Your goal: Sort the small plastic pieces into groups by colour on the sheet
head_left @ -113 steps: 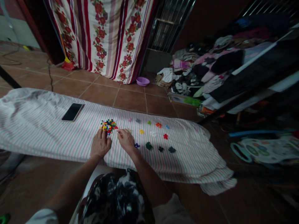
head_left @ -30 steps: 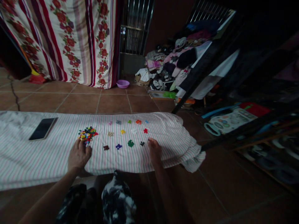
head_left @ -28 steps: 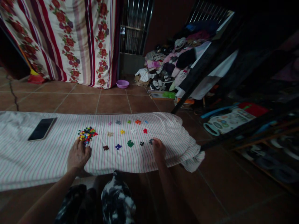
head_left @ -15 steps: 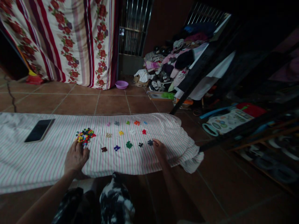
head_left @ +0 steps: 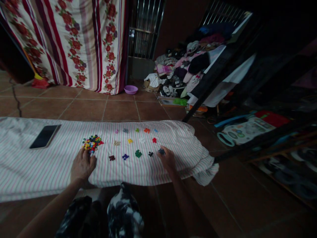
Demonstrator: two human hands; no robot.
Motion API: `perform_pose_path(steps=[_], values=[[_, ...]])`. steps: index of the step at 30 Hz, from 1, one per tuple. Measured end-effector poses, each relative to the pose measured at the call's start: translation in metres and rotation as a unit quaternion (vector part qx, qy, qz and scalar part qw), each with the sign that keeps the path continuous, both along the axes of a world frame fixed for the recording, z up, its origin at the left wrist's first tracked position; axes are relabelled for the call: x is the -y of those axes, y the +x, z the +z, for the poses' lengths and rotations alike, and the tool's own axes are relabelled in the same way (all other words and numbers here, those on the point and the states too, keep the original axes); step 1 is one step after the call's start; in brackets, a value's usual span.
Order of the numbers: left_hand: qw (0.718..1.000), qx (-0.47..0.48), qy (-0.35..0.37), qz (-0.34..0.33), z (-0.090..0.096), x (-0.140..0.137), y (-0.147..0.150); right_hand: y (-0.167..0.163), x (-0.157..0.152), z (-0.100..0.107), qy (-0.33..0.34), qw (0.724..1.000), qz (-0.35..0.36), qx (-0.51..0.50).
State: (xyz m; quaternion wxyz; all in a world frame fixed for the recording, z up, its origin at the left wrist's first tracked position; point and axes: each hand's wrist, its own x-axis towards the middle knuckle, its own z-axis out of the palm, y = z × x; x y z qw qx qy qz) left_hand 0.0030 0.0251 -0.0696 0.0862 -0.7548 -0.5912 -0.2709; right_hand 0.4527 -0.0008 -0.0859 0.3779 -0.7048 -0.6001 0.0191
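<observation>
My left hand point(head_left: 83, 165) rests palm down on the striped cloth, fingers stretched to the near edge of a pile of mixed-colour small pieces point(head_left: 92, 142). The pieces look like beads or tiny bricks, too small to tell. My right hand point(head_left: 168, 159) is at the right end of the nearest row, thumb and fingers apart around a dark grey heap point(head_left: 161, 151). Beside it lie black pieces point(head_left: 150, 154), then green point(head_left: 138, 153), dark blue point(head_left: 125, 157) and brown point(head_left: 112, 158) heaps. Farther back are red point(head_left: 154, 140), white point(head_left: 142, 140), yellow point(head_left: 130, 140) and beige point(head_left: 117, 143) heaps.
The striped cloth point(head_left: 56, 165) covers a long low surface. A phone point(head_left: 45, 137) lies at its left. Orange pieces point(head_left: 147, 130) are among the back row. Beyond, a purple basin point(head_left: 130, 89) and a clothes pile point(head_left: 184, 66) sit on the tiled floor. A dark post slants at right.
My right hand has moved slightly left over the dark grey heap, its thumb and fingers now spread around it. My left hand stays by the mixed pile. The view has shifted slightly.
</observation>
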Motion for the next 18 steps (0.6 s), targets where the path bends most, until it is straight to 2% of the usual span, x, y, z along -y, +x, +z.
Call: perform_pose_path(steps=[8, 18], values=[[0.999, -0.044, -0.020, -0.001, 0.0047, 0.0019, 0.0025, 0.0021, -0.0022, -0.0071, 0.008, 0.999, 0.013, 0.035], [0.998, -0.069, 0.007, -0.008, 0.0045, 0.0037, 0.0024, 0.0027, -0.0020, -0.0080, 0.039, 0.998, 0.021, 0.053]])
